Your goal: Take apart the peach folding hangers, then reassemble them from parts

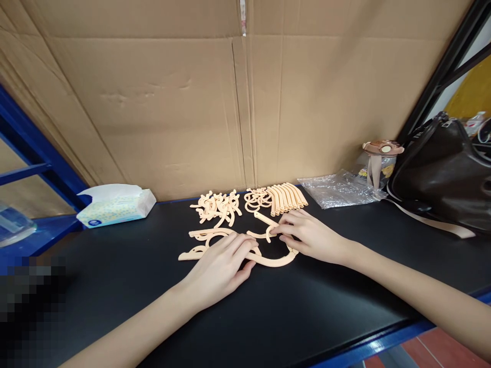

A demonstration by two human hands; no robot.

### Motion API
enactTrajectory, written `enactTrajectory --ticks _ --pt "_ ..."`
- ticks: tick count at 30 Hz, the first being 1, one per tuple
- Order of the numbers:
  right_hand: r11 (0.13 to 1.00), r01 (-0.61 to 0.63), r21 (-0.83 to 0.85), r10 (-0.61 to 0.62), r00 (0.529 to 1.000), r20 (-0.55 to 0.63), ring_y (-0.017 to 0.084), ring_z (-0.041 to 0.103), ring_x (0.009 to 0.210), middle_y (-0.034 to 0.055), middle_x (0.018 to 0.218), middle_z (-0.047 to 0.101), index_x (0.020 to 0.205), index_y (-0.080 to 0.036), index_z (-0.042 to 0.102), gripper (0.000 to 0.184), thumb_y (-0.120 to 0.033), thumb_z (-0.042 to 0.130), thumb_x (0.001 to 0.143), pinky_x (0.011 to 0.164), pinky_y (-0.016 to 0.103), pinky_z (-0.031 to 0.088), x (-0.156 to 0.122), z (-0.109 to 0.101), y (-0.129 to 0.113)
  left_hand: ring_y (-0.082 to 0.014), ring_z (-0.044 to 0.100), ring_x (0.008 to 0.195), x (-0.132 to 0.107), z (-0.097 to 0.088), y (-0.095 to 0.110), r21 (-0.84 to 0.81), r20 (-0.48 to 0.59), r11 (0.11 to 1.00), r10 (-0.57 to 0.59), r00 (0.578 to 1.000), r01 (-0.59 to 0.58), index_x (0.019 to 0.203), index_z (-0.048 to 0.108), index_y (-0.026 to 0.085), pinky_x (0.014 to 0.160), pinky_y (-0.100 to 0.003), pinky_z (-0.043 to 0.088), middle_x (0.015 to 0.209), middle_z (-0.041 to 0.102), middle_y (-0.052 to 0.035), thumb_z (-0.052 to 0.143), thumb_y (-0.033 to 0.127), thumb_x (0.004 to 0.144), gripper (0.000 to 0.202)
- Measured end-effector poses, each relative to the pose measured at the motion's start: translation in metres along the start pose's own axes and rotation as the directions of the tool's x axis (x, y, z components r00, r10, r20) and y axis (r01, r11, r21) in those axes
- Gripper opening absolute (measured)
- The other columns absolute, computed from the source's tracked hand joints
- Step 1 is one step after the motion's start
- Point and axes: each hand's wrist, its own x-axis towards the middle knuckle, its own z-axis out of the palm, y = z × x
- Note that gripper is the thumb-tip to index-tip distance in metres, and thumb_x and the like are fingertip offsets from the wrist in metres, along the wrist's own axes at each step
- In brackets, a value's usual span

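The left hand (224,263) pinches a curved tube (274,262) at the worktop (276,317), seemingly to steady it; whether the right hand (307,233) pinches its other end, I cannot tell.

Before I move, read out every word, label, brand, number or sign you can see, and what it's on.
I can't read any text here.
Tissue pack: blue oval mark, too small to read.
Drink bottle: yellow print, no legible words.
Small bottle, far right: label too blurred.
Curved pieces: no writing that I can make out.
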Motion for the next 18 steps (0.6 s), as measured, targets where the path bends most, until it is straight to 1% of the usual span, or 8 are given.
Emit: enactTrajectory --ticks 3,7,12,15,18 --pt "0.999 0.022 0.034 -0.023 0.999 0.045 0.017 0.053 0.090 0.0031 0.094 0.060 0.113 -0.025 0.062 0.026 -0.023 0.047 0.093 0.084 0.033 0.040 0.000 -0.002 -0.004 -0.0199 0.057 0.096 0.001 0.000 -0.002 -0.003 0.011 1.000 0.003 1.000 -0.003 0.105 0.053 0.018 0.084 -0.035 0.048 0.103 0.061 -0.0047 0.048 0.018 0.090 0.016" --pt "0.996 0.066 0.064 -0.071 0.994 0.080 0.016 0.052 0.086 0.0024 0.093 0.060 0.112 -0.026 0.063 0.025 -0.024 0.046 0.094 0.081 0.031 0.040 0.000 -0.004 -0.008 -0.0187 0.055 0.092 0.001 -0.001 -0.003 0.035 0.010 0.998 0.052 0.999 -0.052 0.100 0.055 0.018 0.079 -0.033 0.046 0.101 0.060 -0.0040 0.046 0.017 0.092 0.012" --pt "0.993 0.086 0.085 -0.095 0.990 0.102 0.016 0.052 0.085 0.0020 0.091 0.060 0.111 -0.027 0.063 0.024 -0.025 0.048 0.092 0.081 0.031 0.040 0.000 -0.005 -0.010 -0.0185 0.055 0.082 0.000 0.001 -0.005 0.131 0.008 0.989 0.071 0.997 -0.071 0.098 0.058 0.020 0.071 -0.031 0.045 0.087 0.061 -0.0030 0.042 0.021 0.095 0.017" --pt "0.989 0.107 0.103 -0.118 0.987 0.110 0.015 0.050 0.084 0.0012 0.089 0.060 0.110 -0.027 0.064 0.024 -0.024 0.048 0.092 0.081 0.031 0.039 0.000 -0.005 -0.011 -0.0174 0.057 0.080 0.000 0.001 -0.005 0.124 0.021 0.988 0.094 0.995 -0.096 0.099 0.058 0.019 0.070 -0.030 0.045 0.085 0.063 -0.0022 0.040 0.020 0.096 0.019" --pt "0.988 0.113 0.108 -0.124 0.987 0.106 0.015 0.050 0.082 0.0011 0.087 0.060 0.110 -0.027 0.064 0.025 -0.025 0.048 0.092 0.080 0.031 0.039 -0.001 -0.005 -0.013 -0.0162 0.058 0.078 0.001 0.001 -0.003 0.124 0.009 0.986 0.109 0.994 -0.109 0.099 0.059 0.019 0.068 -0.028 0.045 0.083 0.064 -0.0019 0.038 0.020 0.097 0.021"
